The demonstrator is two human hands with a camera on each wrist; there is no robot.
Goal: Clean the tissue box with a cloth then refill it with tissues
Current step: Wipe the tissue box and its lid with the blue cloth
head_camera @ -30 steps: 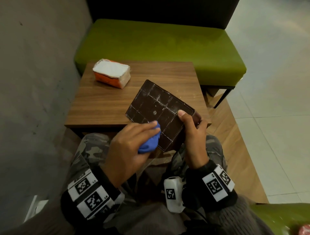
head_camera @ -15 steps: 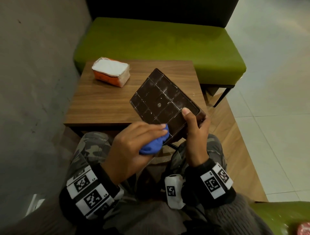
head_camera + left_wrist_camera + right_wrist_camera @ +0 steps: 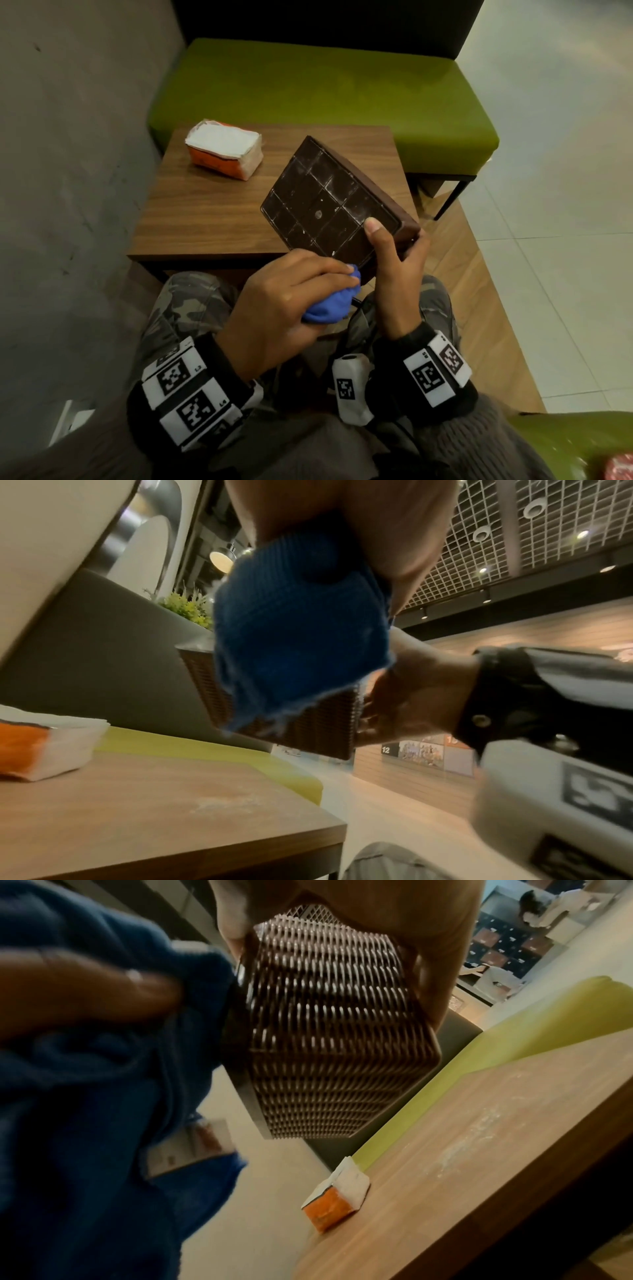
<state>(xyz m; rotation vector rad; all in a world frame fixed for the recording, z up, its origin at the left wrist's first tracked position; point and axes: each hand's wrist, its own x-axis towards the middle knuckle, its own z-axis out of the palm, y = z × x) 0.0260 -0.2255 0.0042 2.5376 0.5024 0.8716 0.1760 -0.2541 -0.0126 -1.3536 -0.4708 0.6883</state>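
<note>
From the head view I see the tissue box [image 3: 329, 202] held up off the surface [image 3: 205, 212], tilted, underside facing the camera — a dark panel with a grid of ribs and pale dust in the grooves. It sits over the surface's near right corner, above the person's lap. The wrist views show its sides as a brown woven lattice.

Right hand [image 3: 394, 274] grips the box at its near right corner: thumb lies flat on the underside, fingers wrap round the side wall behind.

Left hand [image 3: 284, 301] is curled round a bunched blue cloth [image 3: 332, 305]; I see the fingertips pressing the cloth against the box's near bottom edge. In the left wrist view the cloth's frayed edge hangs over the lattice side. I can't tell how much of the cloth actually touches the box — that view is blurred.

Tissue pack [image 3: 224, 149] — orange wrapper, white tissues exposed on top — lies on the far left part of the surface, well apart from the box and both hands.

I also see a faint whitish dust patch on the surface in the wrist views. A green bench seat [image 3: 325, 92] stands just beyond the surface, with a grey wall [image 3: 68, 171] on the left. Both wrists wear bands with black-and-white marker tags. The person is seated, in camouflage trousers [image 3: 191, 301].
</note>
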